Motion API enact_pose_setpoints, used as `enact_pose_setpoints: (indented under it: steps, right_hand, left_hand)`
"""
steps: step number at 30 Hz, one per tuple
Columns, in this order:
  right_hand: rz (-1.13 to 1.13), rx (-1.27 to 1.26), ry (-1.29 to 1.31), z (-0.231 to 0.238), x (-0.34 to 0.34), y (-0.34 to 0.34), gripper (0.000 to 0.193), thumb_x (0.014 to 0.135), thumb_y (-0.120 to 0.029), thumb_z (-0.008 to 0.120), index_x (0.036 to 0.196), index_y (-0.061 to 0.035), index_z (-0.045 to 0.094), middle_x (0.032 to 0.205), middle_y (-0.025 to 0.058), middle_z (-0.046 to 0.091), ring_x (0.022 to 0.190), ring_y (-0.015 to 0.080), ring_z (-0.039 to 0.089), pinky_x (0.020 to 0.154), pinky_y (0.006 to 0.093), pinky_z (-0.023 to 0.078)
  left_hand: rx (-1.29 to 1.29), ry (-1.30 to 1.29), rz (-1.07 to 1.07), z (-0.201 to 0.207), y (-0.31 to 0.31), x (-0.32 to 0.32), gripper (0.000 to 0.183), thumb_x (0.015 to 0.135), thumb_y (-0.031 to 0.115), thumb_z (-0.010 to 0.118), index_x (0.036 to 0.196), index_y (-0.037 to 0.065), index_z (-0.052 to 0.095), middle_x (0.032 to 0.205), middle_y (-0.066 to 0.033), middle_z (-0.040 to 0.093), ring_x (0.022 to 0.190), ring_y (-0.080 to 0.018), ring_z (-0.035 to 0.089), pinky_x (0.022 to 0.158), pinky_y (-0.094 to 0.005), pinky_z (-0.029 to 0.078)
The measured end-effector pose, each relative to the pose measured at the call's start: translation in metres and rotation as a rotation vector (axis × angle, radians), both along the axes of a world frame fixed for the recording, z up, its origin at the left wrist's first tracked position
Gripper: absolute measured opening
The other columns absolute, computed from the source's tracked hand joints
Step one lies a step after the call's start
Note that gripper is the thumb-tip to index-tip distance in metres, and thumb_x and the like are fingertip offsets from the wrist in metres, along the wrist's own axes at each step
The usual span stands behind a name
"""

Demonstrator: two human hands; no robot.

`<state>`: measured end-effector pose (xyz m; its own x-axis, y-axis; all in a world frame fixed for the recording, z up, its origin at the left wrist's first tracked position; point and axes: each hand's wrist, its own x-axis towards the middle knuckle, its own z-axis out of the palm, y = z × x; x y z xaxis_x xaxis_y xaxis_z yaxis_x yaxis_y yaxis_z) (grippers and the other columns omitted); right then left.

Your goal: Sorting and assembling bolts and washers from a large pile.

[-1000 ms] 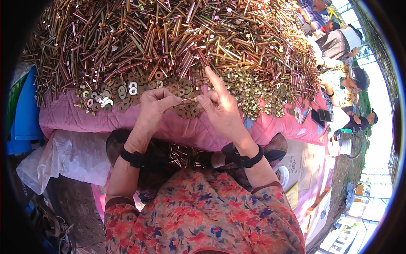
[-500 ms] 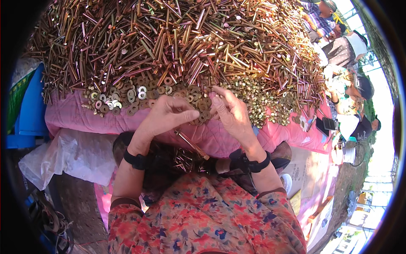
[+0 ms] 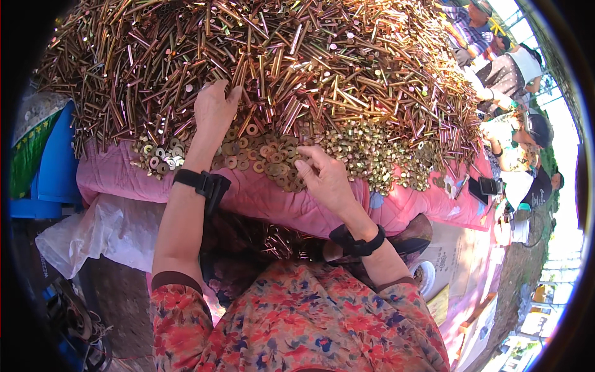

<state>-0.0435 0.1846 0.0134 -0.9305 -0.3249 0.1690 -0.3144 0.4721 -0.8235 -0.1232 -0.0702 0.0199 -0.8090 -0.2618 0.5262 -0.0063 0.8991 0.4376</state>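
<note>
My left hand (image 3: 214, 110) reaches forward over the near slope of a large heap of copper- and brass-coloured metal rods (image 3: 260, 62). Its fingers bend down toward the rods, with the thumb apart; the fingertips are partly hidden. Lower and to the right, my right hand (image 3: 327, 181) hovers at the front of a row of flat round washers (image 3: 282, 155). Its thumb and forefinger curve toward each other, and anything small between them cannot be made out. Small brass-coloured nuts (image 3: 365, 149) lie to the right of the washers.
A pink quilted cloth (image 3: 260, 201) covers the edge before me. More rods (image 3: 282, 243) lie low in front of my lap. Clear plastic sheeting (image 3: 102, 229) and a blue bin (image 3: 52, 161) are at left. Dark devices (image 3: 483, 187) lie at right; several people (image 3: 508, 71) sit beyond.
My left hand has moved forward from the washers onto the rods. My right hand has shifted slightly down. A rod with an end piece, seen below my hands before, no longer shows there.
</note>
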Motion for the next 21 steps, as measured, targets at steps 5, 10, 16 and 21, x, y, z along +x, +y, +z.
enact_pose_setpoints:
  steps: [5, 10, 16, 21]
  right_hand:
    - [0.003, -0.028, -0.021, -0.003, 0.004, 0.003, 0.025, 0.083, -0.018, 0.062, 0.105, -0.0068, 0.059, 0.070, 0.0134, 0.062, 0.063, 0.0294, 0.062, 0.057, 0.0366, 0.048]
    - [-0.018, 0.001, 0.050, 0.003, -0.001, 0.000, 0.023, 0.083, -0.019, 0.060, 0.102, -0.0060, 0.059, 0.070, 0.0138, 0.063, 0.064, 0.0317, 0.062, 0.058, 0.0383, 0.048]
    - [0.112, 0.266, 0.276, -0.004, -0.011, -0.032, 0.023, 0.079, -0.013, 0.060, 0.101, -0.0078, 0.061, 0.087, 0.0110, 0.059, 0.077, 0.0319, 0.059, 0.062, 0.0401, 0.047]
    - [0.126, 0.362, 0.331, -0.010, -0.013, -0.042, 0.018, 0.077, -0.010, 0.061, 0.094, -0.0065, 0.059, 0.083, 0.0116, 0.056, 0.075, 0.0321, 0.059, 0.061, 0.0396, 0.047]
  left_hand:
    - [0.228, -0.222, 0.068, 0.010, -0.012, -0.012, 0.033, 0.076, 0.021, 0.067, 0.102, 0.002, 0.063, 0.089, -0.0186, 0.065, 0.076, -0.0322, 0.063, 0.073, -0.0396, 0.049]
    - [1.460, -0.164, -0.171, 0.018, -0.023, 0.012, 0.023, 0.077, -0.002, 0.065, 0.098, -0.004, 0.057, 0.078, -0.0059, 0.061, 0.066, -0.0135, 0.060, 0.064, -0.0219, 0.054]
    - [1.772, -0.248, -0.311, 0.048, 0.024, 0.081, 0.016, 0.080, -0.001, 0.065, 0.095, 0.001, 0.059, 0.085, -0.0067, 0.064, 0.074, -0.0142, 0.064, 0.064, -0.0221, 0.054]
    - [1.739, -0.232, -0.257, 0.014, 0.032, 0.102, 0.014, 0.079, 0.003, 0.068, 0.092, 0.002, 0.063, 0.084, -0.0067, 0.066, 0.073, -0.0122, 0.065, 0.061, -0.0183, 0.052]
